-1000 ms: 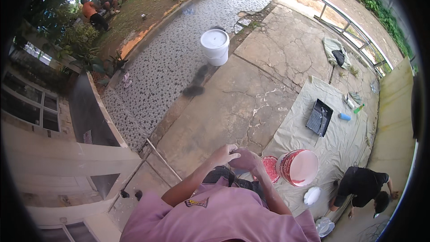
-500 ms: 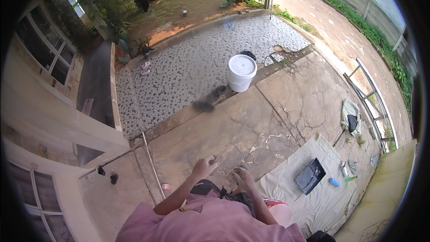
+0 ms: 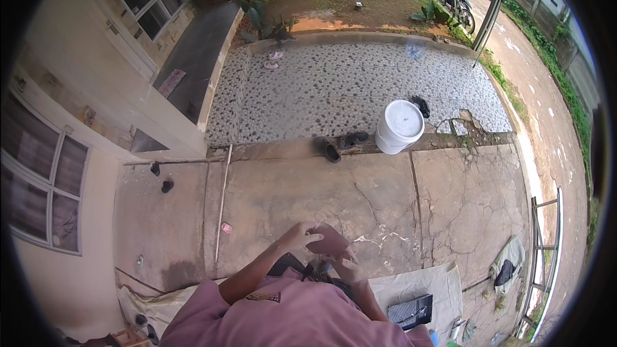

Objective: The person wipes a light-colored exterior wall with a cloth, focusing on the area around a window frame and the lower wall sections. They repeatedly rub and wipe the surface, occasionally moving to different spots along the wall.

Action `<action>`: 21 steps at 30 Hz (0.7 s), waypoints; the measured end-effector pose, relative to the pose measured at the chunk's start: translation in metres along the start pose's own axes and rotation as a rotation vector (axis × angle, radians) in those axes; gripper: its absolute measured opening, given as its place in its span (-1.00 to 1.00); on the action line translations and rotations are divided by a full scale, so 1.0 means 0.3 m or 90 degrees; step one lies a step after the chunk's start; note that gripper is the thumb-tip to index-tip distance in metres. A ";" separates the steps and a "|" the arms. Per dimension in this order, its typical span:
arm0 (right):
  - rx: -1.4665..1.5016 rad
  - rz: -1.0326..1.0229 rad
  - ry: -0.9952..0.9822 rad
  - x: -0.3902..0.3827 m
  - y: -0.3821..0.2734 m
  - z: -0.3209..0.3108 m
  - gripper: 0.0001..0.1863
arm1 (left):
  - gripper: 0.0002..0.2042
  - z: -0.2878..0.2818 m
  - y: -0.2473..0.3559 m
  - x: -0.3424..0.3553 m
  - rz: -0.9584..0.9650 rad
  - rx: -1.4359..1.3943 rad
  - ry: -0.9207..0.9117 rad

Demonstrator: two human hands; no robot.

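A pinkish, cloth-like piece is held at chest height between both hands: the left hand is closed on its left edge and the right hand is placed just below it, though whether the right fingers are clamped on it cannot be told. The piece's long axis cannot be made out, and the left hand is the nearer to it. Beyond the piece, across cracked concrete paving, a lidded white bucket stands well apart beside dark sandals; a black tray lies on a drop cloth below and to the right, and nothing stands between hands and piece.
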State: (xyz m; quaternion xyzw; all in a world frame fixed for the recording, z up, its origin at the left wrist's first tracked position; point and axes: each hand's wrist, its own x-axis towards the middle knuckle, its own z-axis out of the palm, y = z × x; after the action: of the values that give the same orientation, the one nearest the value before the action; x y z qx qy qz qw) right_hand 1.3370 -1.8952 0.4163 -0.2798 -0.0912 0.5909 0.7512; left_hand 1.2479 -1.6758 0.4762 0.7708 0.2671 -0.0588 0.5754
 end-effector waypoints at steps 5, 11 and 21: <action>-0.422 0.173 0.066 0.168 -0.051 0.067 -0.61 | -0.68 -0.029 -0.064 -0.106 -0.069 -0.086 0.099; -0.141 0.206 0.052 0.411 -0.040 0.106 -0.61 | -0.67 -0.155 -0.336 -0.244 -0.149 -0.365 0.321; -0.476 0.139 -0.077 0.778 0.088 0.269 -0.65 | -0.59 0.307 -1.300 -1.082 -0.937 -0.438 0.573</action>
State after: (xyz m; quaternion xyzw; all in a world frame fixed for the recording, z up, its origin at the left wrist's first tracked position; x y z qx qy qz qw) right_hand 1.3437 -1.6470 0.4237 -0.5068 -0.3137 0.6089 0.5235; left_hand 0.8050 -1.7959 0.2412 0.1442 0.8900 -0.0220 0.4321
